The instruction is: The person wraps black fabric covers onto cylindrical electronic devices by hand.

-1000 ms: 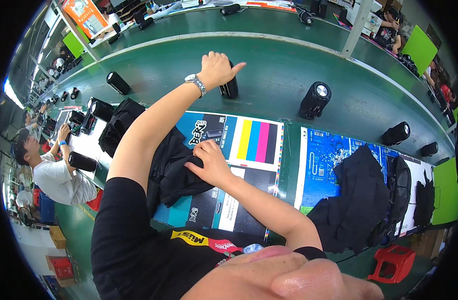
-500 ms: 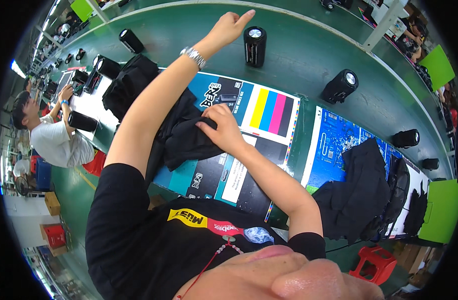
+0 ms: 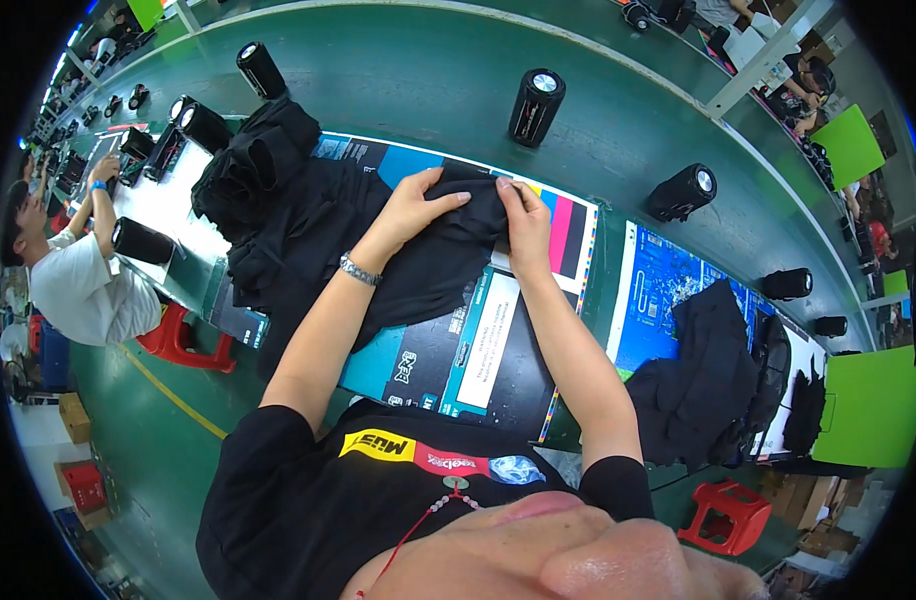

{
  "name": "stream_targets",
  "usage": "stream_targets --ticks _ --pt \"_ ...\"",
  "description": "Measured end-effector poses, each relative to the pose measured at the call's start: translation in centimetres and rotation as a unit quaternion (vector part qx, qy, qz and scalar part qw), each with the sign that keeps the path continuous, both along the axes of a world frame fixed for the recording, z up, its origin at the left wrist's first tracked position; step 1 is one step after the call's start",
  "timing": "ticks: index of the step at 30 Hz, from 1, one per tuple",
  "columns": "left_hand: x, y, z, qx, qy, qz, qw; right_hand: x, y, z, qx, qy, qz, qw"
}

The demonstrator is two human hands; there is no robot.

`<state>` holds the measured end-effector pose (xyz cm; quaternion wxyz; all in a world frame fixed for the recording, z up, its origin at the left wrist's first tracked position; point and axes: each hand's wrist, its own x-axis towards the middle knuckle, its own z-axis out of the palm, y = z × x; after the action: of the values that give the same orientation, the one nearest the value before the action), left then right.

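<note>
Black cloth [image 3: 443, 235] spreads across the printed sheets on the bench in front of me, its right end drawn out between both hands. My right hand [image 3: 528, 228] pinches the cloth's far right edge between thumb and fingers. Along the same far edge, my left hand [image 3: 410, 212] has its thumb on top of the cloth, with some fingertips hidden in the folds. A bunched pile of black cloth [image 3: 248, 170] lies to the left of this piece. Beyond my hands, a black cylindrical speaker [image 3: 535, 108] with a silver end stands on the green surface.
More speakers stand farther off, one at right [image 3: 682, 192] and one at far left [image 3: 261, 70]. Another black cloth heap [image 3: 698, 385] covers part of a blue printed sheet [image 3: 668, 290]. A co-worker [image 3: 88, 275] sits at left by a red stool [image 3: 186, 342].
My left hand has come back from beside the far speaker onto the cloth. My right hand has moved right and away from me, stretching the cloth over the colour bars.
</note>
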<state>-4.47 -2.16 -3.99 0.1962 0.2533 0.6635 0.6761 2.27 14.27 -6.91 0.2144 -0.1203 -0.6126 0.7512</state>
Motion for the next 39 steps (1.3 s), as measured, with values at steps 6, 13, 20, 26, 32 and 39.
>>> stream_targets --ticks 6,13,20,26,32,39 --pt "-0.4 0.1 0.2 0.102 -0.091 0.051 0.989 0.7 -0.3 2.1 -0.107 -0.021 0.113 0.988" --pt "-1.0 -0.5 0.3 0.129 -0.122 0.098 0.979 0.9 0.0 2.5 -0.132 -0.041 0.168 0.976" --pt "-2.3 -1.4 -0.3 0.248 -0.107 0.224 0.936 0.5 0.6 1.9 -0.099 -0.005 0.157 0.983" --pt "-2.3 -1.2 -0.1 0.234 -0.058 0.331 0.913 0.3 2.1 1.3 -0.286 0.061 0.037 0.956" --pt "-1.5 -0.8 0.7 0.229 -0.065 0.293 0.926 0.8 2.7 2.8 -0.320 0.102 0.160 0.928" --pt "1.1 0.8 0.1 0.141 -0.117 0.049 0.982 2.1 -2.3 4.3 0.274 0.068 0.048 0.958"
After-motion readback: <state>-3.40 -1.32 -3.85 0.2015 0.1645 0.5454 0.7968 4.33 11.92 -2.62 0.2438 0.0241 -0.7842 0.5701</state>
